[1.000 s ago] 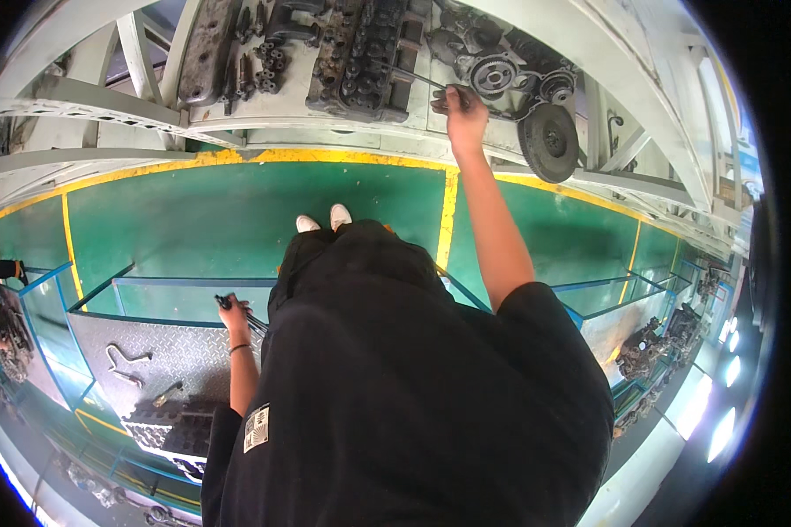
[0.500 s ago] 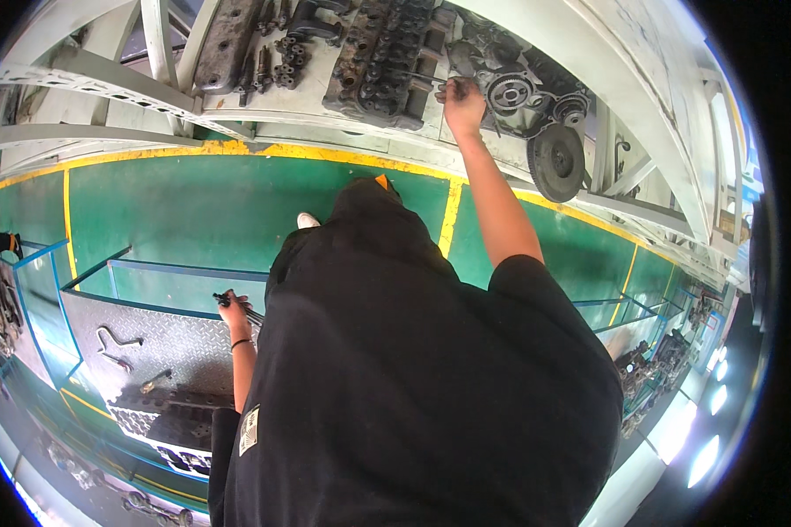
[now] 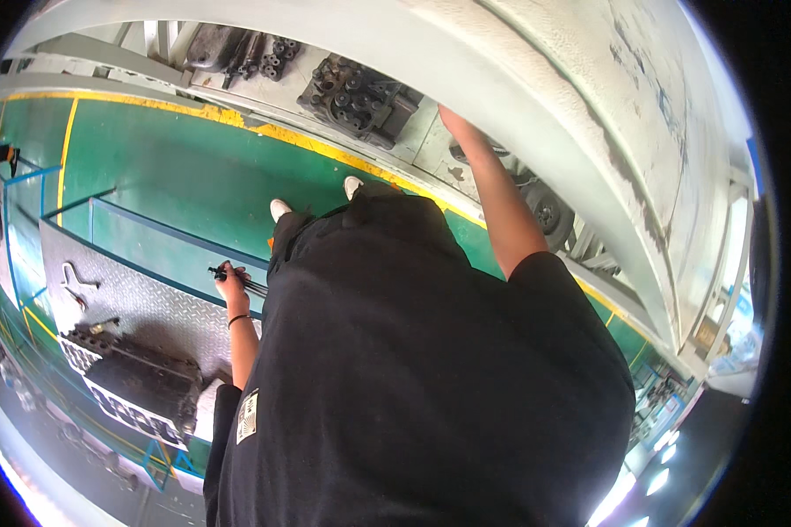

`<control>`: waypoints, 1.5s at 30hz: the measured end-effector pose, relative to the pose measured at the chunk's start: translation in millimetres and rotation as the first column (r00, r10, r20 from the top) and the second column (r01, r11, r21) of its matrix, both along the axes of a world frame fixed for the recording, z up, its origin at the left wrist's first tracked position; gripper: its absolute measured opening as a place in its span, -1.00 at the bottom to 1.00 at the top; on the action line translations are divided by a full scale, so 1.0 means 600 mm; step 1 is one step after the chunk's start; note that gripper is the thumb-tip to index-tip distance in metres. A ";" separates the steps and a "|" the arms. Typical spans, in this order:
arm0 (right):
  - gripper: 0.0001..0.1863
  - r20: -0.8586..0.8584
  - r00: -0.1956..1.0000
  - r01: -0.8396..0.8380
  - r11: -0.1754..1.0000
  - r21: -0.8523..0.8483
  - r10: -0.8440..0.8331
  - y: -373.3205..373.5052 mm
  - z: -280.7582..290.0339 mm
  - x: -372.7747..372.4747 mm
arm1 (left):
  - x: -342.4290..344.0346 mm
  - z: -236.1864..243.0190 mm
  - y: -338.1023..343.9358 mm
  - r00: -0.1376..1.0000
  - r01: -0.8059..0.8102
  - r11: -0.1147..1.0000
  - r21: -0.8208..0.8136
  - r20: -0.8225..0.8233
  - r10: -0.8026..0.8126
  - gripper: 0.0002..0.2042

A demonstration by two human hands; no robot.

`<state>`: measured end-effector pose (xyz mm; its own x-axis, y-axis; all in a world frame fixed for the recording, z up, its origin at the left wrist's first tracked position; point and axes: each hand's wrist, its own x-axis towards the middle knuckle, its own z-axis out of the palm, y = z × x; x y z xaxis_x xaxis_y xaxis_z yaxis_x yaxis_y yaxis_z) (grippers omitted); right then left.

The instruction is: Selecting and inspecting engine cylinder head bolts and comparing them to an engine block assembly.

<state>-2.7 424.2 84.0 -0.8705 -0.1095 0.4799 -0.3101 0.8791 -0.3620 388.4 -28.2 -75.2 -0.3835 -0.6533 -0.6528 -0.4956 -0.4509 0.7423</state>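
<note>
Black rods (image 3: 257, 287) in head view are sitting bunched in the curled left hand (image 3: 230, 278) near the metal desk (image 3: 163, 294), likely leaving the right hand free. White frame (image 3: 501, 83) is hiding that one; can't tell its grip.

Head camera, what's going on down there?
A person's left grip holds several thin dark rods near a metal-topped bench. At a white shelf, the right grip is mostly hidden behind a white beam, so I can't tell what it holds. A dark engine part sits on that shelf, left of it.
</note>
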 end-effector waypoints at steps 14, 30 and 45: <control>-0.66 0.361 0.890 -0.246 0.960 -0.130 0.277 -0.094 -0.062 -0.086 | 0.219 -0.031 0.242 0.980 -0.072 0.997 -0.037 0.182 0.077 -0.84; -0.59 0.449 0.798 -0.202 0.880 -0.430 0.402 -0.174 -0.080 0.197 | 0.264 0.054 0.248 1.000 0.012 1.000 0.018 -0.021 -0.012 -0.77; -0.78 0.510 -0.185 -0.631 0.296 -0.717 0.840 -0.280 -0.007 0.409 | 0.010 0.311 0.264 0.640 0.761 0.649 -0.016 -0.148 -0.754 -0.79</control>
<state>242.9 256.4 79.8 -0.1312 -0.9818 -0.1373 -0.2247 0.1644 -0.9605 394.1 130.4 111.5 -0.8127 -0.0678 -0.5787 -0.5803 0.0050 0.8144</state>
